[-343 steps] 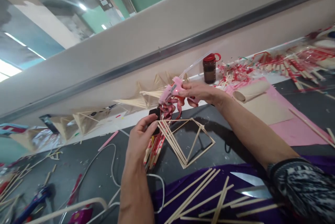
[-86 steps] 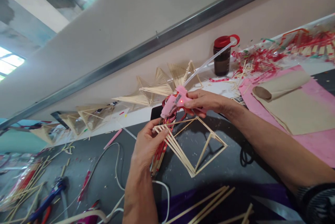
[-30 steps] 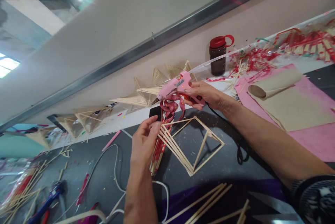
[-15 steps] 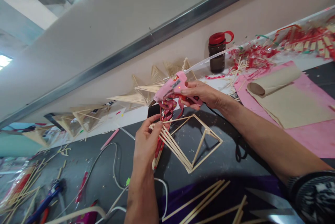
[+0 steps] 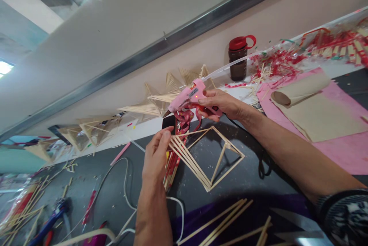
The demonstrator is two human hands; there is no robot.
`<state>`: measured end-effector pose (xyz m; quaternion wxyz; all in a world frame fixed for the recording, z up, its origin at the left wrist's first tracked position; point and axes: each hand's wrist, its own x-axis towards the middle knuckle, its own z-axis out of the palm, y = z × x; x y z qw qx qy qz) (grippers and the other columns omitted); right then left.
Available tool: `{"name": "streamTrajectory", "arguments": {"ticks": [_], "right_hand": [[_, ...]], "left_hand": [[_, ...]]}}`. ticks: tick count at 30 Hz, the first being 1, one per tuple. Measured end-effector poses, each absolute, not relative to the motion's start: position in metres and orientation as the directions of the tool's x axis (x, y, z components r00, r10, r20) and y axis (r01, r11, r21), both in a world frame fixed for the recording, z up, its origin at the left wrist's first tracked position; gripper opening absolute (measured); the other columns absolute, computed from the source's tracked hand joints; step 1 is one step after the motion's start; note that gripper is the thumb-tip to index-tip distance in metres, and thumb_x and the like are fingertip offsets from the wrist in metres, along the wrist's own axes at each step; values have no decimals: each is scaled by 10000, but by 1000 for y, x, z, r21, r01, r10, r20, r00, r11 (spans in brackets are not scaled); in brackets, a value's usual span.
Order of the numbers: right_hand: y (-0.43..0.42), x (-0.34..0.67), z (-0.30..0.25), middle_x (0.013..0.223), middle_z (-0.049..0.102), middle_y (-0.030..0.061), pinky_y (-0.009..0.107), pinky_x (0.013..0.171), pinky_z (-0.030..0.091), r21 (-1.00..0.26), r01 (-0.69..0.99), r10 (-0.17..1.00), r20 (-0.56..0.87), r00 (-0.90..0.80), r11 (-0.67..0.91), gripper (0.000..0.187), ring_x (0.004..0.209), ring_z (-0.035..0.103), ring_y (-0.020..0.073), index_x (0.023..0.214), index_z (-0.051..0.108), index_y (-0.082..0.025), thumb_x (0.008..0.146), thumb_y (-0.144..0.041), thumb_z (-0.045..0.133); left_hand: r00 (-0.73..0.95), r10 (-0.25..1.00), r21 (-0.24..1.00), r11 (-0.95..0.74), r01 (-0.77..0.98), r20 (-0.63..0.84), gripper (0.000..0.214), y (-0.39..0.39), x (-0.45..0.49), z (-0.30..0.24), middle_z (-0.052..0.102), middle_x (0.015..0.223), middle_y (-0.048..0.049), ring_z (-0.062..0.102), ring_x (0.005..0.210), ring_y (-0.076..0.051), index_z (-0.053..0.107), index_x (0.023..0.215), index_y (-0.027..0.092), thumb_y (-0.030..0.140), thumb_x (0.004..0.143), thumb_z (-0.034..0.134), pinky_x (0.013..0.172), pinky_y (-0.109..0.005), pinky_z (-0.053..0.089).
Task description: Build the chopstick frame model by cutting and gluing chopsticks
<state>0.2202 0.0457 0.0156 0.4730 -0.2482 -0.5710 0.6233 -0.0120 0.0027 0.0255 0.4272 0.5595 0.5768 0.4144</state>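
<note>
My right hand (image 5: 217,104) is wrapped round the handle of a pink hot glue gun (image 5: 185,96), whose nozzle points down to the left and whose small light glows orange. A clear glue stick (image 5: 230,63) juts from its back end. Under the gun, a frame of thin wooden sticks (image 5: 194,163) lies on the dark work surface, several of its sticks fanned along the left side. My left hand (image 5: 156,152) is beside the frame's left corner, thumb and fingers close together; whatever they may pinch is hidden. Behind the frame are a crinkled red ribbon (image 5: 185,119) and red-wrapped sticks (image 5: 171,167).
Finished stick frames (image 5: 140,108) line the wall. A red-lidded bottle (image 5: 238,58) stands at the back, near a roll of brown paper (image 5: 301,88) on pink sheet. Loose sticks (image 5: 221,219) lie in front; blue-handled pliers (image 5: 54,215) and white cables (image 5: 126,177) are at left.
My left hand has shifted left and slightly away from the frame's corner, showing the stick ends. The glue gun and right hand have barely moved.
</note>
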Motion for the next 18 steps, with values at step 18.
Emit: {"name": "streamTrajectory", "arguments": {"ticks": [18], "right_hand": [[48,226,27,628,604,-1,187,300,291,-889,-421,922,302,-244,180,210,348,435,54,813,533,-157,827,-366,527]], "left_hand": [[-241,877,812,-240,532,416,161,-25,-17,65,608,645,34,596,664,-154,595,686,204,348,759,594,743,-302,452]]}}
